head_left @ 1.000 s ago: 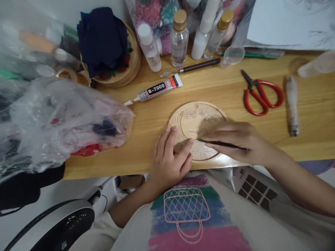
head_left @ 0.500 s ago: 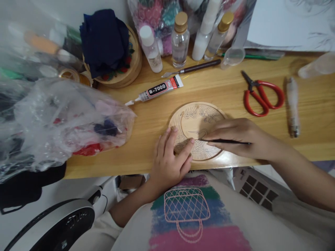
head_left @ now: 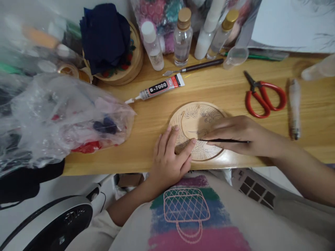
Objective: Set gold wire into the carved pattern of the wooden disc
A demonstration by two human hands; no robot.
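Note:
A round wooden plaque (head_left: 192,120) with fine line drawings of feathers and a bird's head lies near the table's front edge. My left hand (head_left: 170,157) rests on its left side, fingers spread, with the index fingertip close to the point of a tool. That tool is a slim black pointed one, like tweezers (head_left: 227,141), pinched in my right hand (head_left: 240,136). Its tip touches or hovers just over the drawing; which one I cannot tell. The right hand covers the plaque's right part.
Behind the plaque lie a glue tube (head_left: 162,86) and a palette knife (head_left: 201,66). Red-handled cutters (head_left: 264,94) and a whitish pen-like tool (head_left: 294,108) are to the right. Small bottles (head_left: 182,40) stand at the back. A plastic bag (head_left: 78,115) fills the left side.
The view has shifted slightly, so the back objects appear a little displaced. Both hands and the tool hold nearly the same place on the plaque.

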